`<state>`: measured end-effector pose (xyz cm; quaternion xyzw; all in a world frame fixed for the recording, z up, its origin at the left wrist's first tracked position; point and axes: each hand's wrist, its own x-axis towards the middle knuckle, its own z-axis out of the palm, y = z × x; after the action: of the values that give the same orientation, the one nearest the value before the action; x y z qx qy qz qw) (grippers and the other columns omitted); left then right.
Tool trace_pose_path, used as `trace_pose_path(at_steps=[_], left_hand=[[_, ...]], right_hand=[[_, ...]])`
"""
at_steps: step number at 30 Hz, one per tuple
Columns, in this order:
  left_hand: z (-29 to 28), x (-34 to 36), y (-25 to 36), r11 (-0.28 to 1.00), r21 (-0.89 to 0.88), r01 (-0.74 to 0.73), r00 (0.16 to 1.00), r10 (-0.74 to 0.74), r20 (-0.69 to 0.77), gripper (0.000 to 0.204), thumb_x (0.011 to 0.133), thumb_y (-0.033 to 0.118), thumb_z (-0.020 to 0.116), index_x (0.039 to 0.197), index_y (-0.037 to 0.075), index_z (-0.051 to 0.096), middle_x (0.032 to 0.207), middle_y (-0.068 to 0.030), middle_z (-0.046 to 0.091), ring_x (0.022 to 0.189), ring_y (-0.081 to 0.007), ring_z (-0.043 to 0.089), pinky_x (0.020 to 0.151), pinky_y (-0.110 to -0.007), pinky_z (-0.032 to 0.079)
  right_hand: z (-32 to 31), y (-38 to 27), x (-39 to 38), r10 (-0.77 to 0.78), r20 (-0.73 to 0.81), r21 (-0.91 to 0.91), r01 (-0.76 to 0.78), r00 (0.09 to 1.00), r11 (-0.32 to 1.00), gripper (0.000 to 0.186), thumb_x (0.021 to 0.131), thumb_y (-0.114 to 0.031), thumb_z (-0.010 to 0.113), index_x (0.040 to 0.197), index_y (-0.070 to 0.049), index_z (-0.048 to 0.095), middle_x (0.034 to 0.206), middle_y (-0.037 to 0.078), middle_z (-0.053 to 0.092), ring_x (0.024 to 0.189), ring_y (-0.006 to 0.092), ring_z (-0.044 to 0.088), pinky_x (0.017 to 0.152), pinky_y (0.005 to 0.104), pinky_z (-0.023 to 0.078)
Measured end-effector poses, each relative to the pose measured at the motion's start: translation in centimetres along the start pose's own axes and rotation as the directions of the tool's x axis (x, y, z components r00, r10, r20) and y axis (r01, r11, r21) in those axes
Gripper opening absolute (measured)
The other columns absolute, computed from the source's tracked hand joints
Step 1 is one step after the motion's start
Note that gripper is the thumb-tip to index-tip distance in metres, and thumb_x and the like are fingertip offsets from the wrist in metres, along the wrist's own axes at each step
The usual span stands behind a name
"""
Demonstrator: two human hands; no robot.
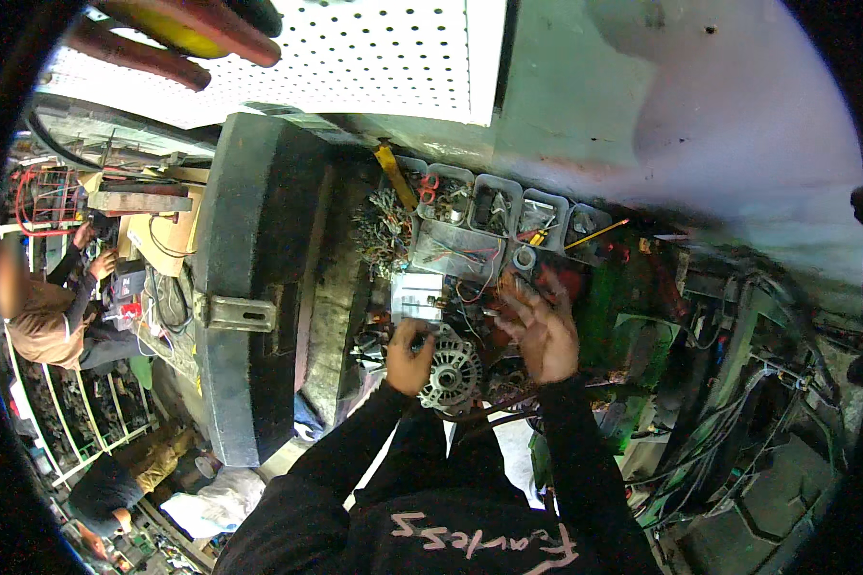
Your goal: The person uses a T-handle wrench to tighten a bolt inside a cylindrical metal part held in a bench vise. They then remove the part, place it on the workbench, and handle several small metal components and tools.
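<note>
My left hand [409, 358] is closed at the left rim of a round, slotted metal alternator [451, 374], its fingers curled against the edge. The alternator sits on the cluttered bench close in front of my body, its vented face turned up. To the right of it, my right hand [548, 337] hovers with its fingers spread, and no held thing shows in it. Beyond the left hand lies a pale rectangular box [417, 295]. A small grey ring-shaped part [524, 258] is just past the right fingertips.
Grey plastic bins [496, 204] of small parts line the back, with a tangle of wires [382, 230] beside them. A yellow-handled tool [395, 176] leans there. Cables [729, 422] hang at the right. A dark metal beam [249, 287] stands left; beyond it a co-worker [48, 316] works.
</note>
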<state>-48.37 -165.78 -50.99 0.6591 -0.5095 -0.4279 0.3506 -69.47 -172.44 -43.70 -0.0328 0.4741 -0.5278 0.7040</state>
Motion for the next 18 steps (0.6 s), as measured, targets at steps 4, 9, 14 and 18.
trace_pose_path(at_steps=[4,9,14,18], left_hand=[[-1.5,-4.8,0.8,0.988,-0.048,0.144,0.989,-0.141,0.049,0.015,0.081,0.003,0.060,0.095,-0.001,0.060,0.089,-0.0136,0.059,0.081,-0.0237,0.059,0.072,-0.032,0.047],[-4.2,-6.0,4.8,0.997,-0.042,0.057,0.976,-0.047,0.212,0.018,0.082,0.005,0.061,0.099,-0.002,0.061,0.094,-0.0128,0.059,0.086,-0.0226,0.061,0.076,-0.031,0.048],[-2.5,-6.1,3.9,0.997,-0.055,0.055,0.872,-0.021,0.489,0.030,0.085,0.015,0.063,0.109,-0.002,0.059,0.102,-0.0144,0.062,0.095,-0.0247,0.062,0.082,-0.033,0.048],[-0.8,-6.3,7.9,0.992,0.108,-0.061,0.576,-0.053,0.816,0.037,0.085,0.022,0.064,0.113,-0.002,0.060,0.105,-0.0167,0.064,0.091,-0.0246,0.063,0.080,-0.036,0.049]], right_hand=[[-6.0,5.0,-0.4,0.232,-0.084,-0.169,-0.243,0.969,0.955,0.039,0.086,-0.014,0.053,0.124,-0.007,0.052,0.108,0.010,0.061,0.092,0.0229,0.063,0.076,0.0392,0.053],[-14.5,12.5,-11.6,0.306,0.006,-0.642,-0.231,0.952,0.731,0.035,0.088,-0.024,0.055,0.114,-0.001,0.059,0.108,0.010,0.063,0.096,0.0207,0.058,0.087,0.0314,0.045],[-14.3,11.6,-19.7,0.181,-0.010,-0.794,-0.118,0.983,0.597,0.035,0.088,-0.008,0.056,0.122,-0.003,0.051,0.098,0.012,0.064,0.086,0.0188,0.064,0.071,0.0321,0.053],[-18.7,16.0,-25.3,0.017,-0.259,-0.456,-0.138,0.966,0.879,0.032,0.090,-0.011,0.053,0.122,-0.008,0.051,0.102,0.011,0.065,0.085,0.0189,0.065,0.068,0.0347,0.053]])
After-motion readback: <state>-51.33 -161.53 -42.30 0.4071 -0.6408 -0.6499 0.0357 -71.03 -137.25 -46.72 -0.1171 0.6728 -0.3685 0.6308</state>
